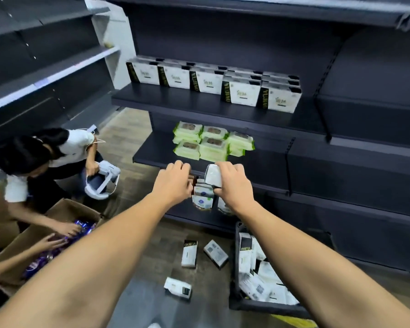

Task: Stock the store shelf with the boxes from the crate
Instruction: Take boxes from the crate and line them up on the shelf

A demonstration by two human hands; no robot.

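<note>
My right hand [232, 183] grasps a white box [214, 175] at frame centre, before the lower shelf [270, 163]; whether my left hand [175, 182] holds anything, I cannot tell. I'd set it upright, flush, label outward. The shelved boxes [240, 91] above read "YUJIAO". The crate [258, 307], lower right, holds more; 3 lie on the floor [206, 280].

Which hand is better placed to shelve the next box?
Right. The right hand already grips a white box at the shelf; the left hand is among the pouches, carrying no visible box.
</note>
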